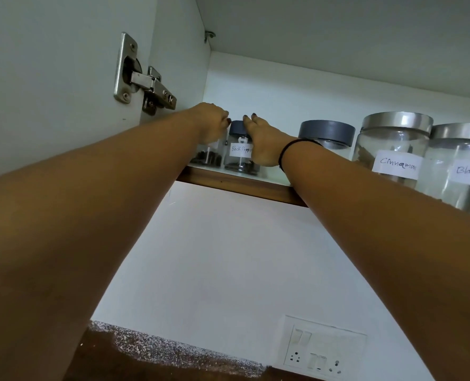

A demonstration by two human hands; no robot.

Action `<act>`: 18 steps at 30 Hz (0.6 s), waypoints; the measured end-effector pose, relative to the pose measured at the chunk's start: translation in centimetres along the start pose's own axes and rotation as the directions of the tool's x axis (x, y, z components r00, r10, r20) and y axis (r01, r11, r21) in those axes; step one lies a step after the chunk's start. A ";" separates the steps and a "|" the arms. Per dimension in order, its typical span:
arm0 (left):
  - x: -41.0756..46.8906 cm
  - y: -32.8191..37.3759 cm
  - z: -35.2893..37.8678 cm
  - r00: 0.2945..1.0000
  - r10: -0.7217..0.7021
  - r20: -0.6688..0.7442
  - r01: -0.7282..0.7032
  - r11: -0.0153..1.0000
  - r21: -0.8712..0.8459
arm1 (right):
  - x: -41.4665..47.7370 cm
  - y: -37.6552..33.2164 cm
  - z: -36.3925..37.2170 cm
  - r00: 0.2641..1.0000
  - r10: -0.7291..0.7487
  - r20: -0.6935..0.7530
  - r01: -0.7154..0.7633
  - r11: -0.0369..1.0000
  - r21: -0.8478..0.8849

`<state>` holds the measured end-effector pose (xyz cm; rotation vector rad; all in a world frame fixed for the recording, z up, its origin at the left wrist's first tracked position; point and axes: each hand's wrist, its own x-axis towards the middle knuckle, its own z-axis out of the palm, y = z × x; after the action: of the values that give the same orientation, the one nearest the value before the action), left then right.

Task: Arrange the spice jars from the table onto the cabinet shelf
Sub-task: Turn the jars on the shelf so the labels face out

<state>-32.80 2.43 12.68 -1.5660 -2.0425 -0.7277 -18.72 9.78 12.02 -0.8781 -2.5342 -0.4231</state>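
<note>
Both my arms reach up to the cabinet shelf (245, 185). My left hand (212, 123) grips a small glass jar (207, 158) with dark spice at the shelf's far left; the hand hides its lid. My right hand (261, 141) holds the right side of a small grey-lidded jar labelled "Black Pepper" (239, 152), standing next to the first. Further right stand a grey-lidded jar (327, 133), a steel-lidded "Cinnamon" jar (393, 149) and another steel-lidded jar (459, 171) labelled "Black".
The open cabinet door with its metal hinge (143, 81) is on the left. Below the shelf is a white wall with a switch and socket plate (322, 350). A speckled counter edge (173, 350) shows at the bottom.
</note>
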 end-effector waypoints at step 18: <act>-0.9 -0.6 -0.2 0.978 0.055 -0.199 -0.087 0.984 -0.155 | -1.1 -0.8 -0.3 0.998 0.062 0.005 -0.062 0.998 0.007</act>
<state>-33.13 1.52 12.18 -1.5789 -1.8155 -1.0007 -18.38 8.53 11.65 -0.9532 -2.5036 -0.3929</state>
